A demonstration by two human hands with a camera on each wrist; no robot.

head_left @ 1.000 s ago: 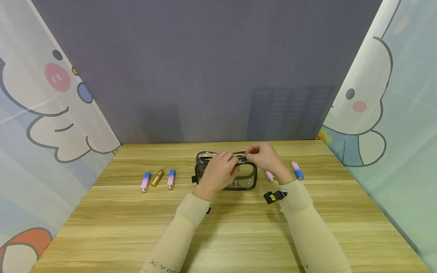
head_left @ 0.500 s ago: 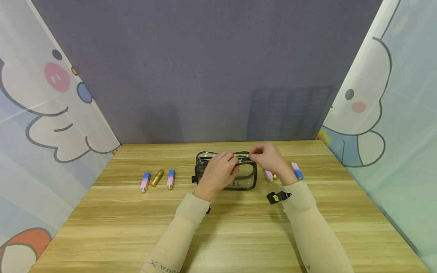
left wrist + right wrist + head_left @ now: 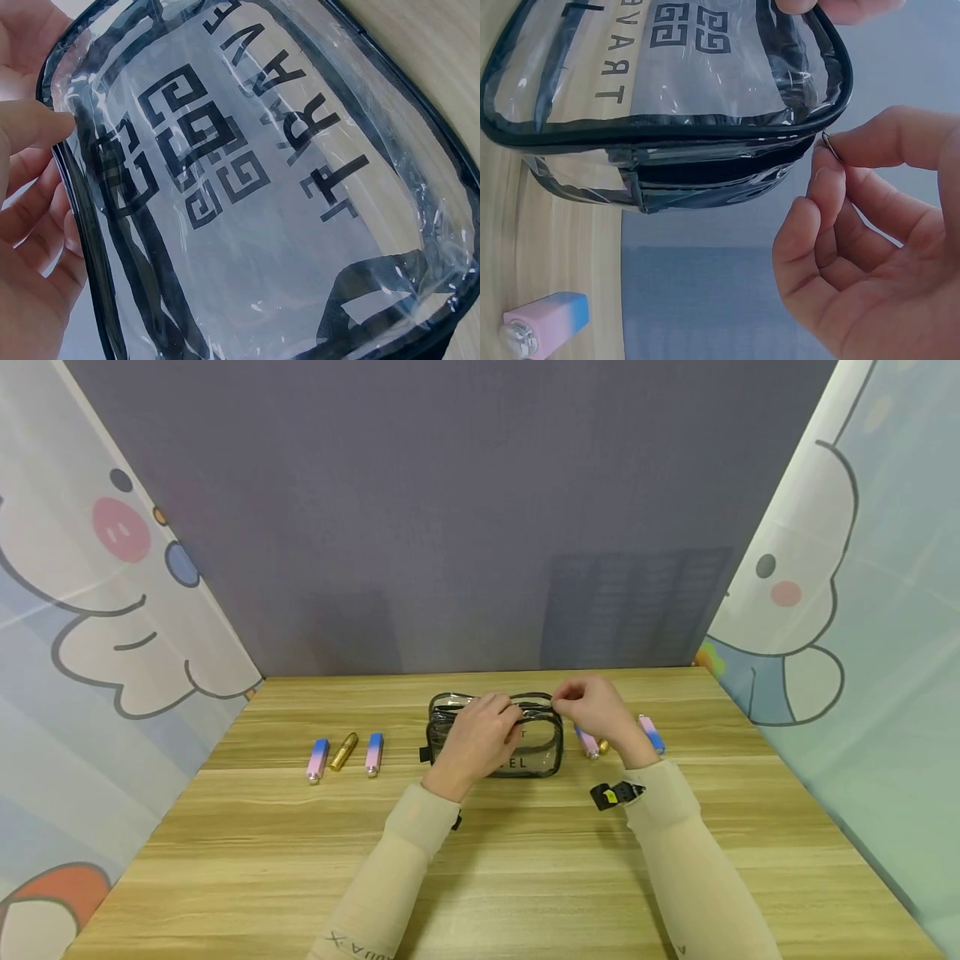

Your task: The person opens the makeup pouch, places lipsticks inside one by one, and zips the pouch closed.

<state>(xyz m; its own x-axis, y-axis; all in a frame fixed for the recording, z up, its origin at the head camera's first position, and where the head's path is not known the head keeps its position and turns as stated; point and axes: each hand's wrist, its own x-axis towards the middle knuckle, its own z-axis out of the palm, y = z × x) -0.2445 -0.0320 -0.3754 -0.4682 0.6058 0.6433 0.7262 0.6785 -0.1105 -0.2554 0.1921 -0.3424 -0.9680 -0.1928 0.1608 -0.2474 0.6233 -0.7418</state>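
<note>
A clear pouch with black piping and dark lettering [image 3: 538, 750] stands upright on the wooden table. My left hand [image 3: 482, 735] grips its top edge near the middle, the thumb on the lettered face in the left wrist view and the other fingers behind. At the top right corner, my right hand [image 3: 594, 706] pinches a small metal zipper pull [image 3: 830, 147] between thumb and forefinger. Through the clear front [image 3: 255, 255], the inside shows only plastic and a dark strap. Close by the right wrist lie a pink-and-blue tube [image 3: 587, 742] and a partly hidden gold tube [image 3: 604, 747].
Left of the pouch lie two pink-and-blue tubes, one outer [image 3: 318, 760] and one inner [image 3: 374, 754], with a gold tube [image 3: 343, 751] between them. Another pink-and-blue tube [image 3: 652, 733] lies right of the right forearm. A grey panel [image 3: 480, 527] rises behind the table.
My right hand has slid a short way right along the pouch's top to its corner, pinching the zipper pull. The gold tube beside the wrist has come into view. My left hand keeps its grip.
</note>
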